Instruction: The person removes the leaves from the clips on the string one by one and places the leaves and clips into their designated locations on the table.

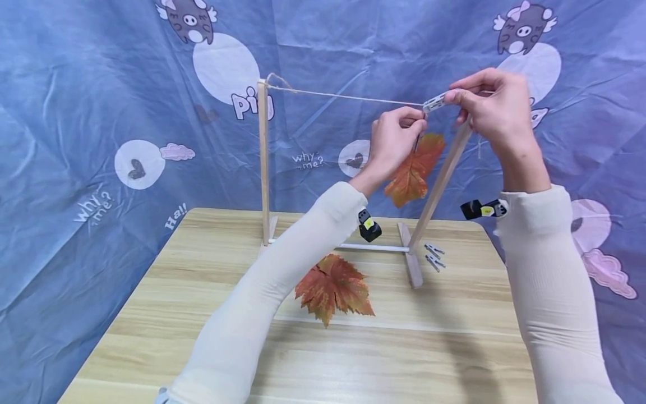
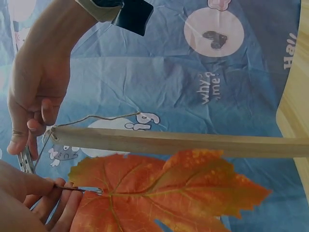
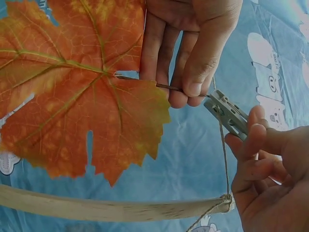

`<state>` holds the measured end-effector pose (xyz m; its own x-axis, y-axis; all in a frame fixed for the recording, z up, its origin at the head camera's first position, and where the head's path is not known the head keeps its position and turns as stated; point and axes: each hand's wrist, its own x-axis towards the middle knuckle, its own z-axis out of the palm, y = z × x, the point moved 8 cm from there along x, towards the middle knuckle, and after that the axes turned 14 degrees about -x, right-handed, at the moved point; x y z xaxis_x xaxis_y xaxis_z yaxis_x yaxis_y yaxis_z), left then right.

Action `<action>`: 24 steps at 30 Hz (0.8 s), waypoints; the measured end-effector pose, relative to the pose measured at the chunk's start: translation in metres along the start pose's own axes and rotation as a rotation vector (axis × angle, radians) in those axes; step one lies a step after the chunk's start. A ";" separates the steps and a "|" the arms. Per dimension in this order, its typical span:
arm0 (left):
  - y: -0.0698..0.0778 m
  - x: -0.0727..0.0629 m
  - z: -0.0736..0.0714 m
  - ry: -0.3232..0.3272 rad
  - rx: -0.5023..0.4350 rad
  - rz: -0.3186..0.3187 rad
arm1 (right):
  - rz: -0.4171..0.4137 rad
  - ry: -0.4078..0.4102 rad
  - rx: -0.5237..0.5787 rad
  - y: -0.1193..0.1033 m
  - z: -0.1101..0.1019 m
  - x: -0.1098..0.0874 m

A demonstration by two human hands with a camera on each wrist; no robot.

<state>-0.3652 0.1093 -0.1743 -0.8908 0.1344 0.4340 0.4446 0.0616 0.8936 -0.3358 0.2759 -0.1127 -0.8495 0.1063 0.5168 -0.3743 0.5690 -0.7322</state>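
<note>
Thumb and fingers of my left hand pinch the thin dark stem of an orange-red maple leaf. The leaf hangs below that hand in the head view. My right hand grips a grey clothespin by its handle end. The clothespin's nose lies right at the twine and at the tip of the stem. That twine runs between the tops of two wooden posts, left post and right post. Both hands are close together near the right post's top.
A second red-orange leaf lies on the wooden table, partly behind my left sleeve. Two grey clothespins lie beside the right post's foot. A white rod joins the posts low down. Blue printed cloth hangs behind.
</note>
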 end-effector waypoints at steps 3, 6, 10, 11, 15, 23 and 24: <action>0.000 -0.001 -0.001 -0.005 0.010 0.013 | 0.001 0.034 0.031 -0.001 -0.003 -0.001; 0.000 -0.003 -0.002 -0.007 0.017 0.023 | 0.005 0.060 0.066 -0.002 -0.005 -0.001; 0.001 -0.004 -0.004 -0.006 0.014 0.031 | 0.009 0.083 0.107 -0.003 -0.007 -0.002; 0.001 -0.005 -0.005 -0.005 0.013 0.033 | 0.010 0.088 0.107 -0.003 -0.008 -0.002; 0.002 -0.007 -0.009 0.001 -0.002 0.031 | 0.005 0.111 0.113 -0.004 -0.010 -0.003; -0.001 -0.013 -0.020 0.006 -0.127 0.020 | -0.027 0.114 0.236 -0.006 -0.007 -0.009; -0.001 -0.013 -0.021 0.004 -0.143 0.022 | -0.031 0.108 0.242 -0.006 -0.006 -0.010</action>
<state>-0.3558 0.0865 -0.1787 -0.8813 0.1304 0.4542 0.4468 -0.0831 0.8908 -0.3224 0.2765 -0.1109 -0.7963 0.1857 0.5757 -0.4887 0.3634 -0.7931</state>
